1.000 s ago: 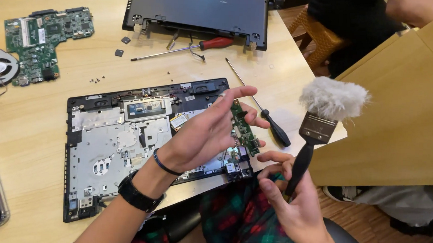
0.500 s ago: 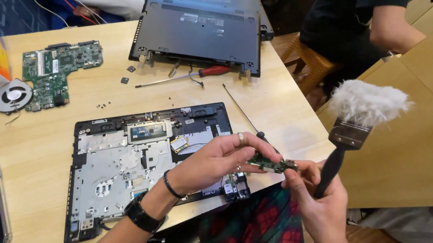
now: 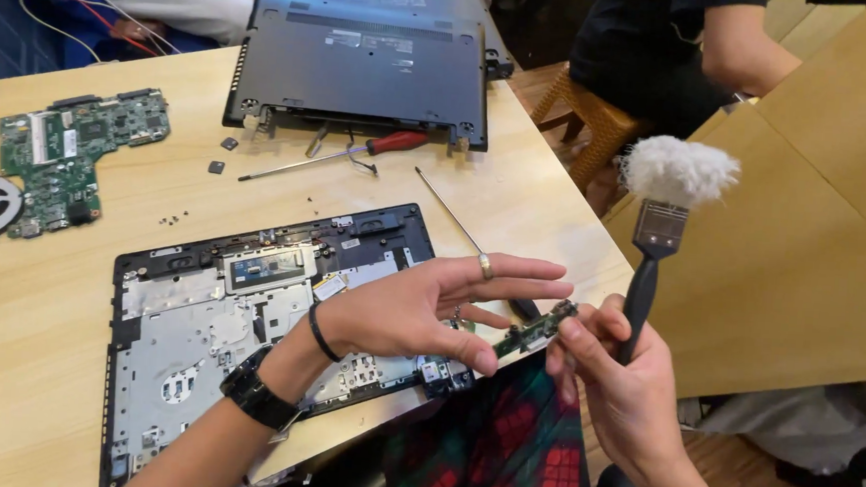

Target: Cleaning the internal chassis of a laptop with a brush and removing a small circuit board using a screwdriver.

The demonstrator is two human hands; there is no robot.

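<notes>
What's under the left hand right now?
Under the left hand lies the open laptop base, its metal plate and lower right corner showing. The part directly beneath the palm and wrist is covered.

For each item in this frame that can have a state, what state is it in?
Left hand: fingers spread, fingertips on the small circuit board.
Right hand: closed on the brush and one end of the board.
Small circuit board: held off the table between both hands.
Brush: upright, bristles up.
Laptop base: opened, internals exposed.
Red-handled screwdriver: lying on the table.
</notes>
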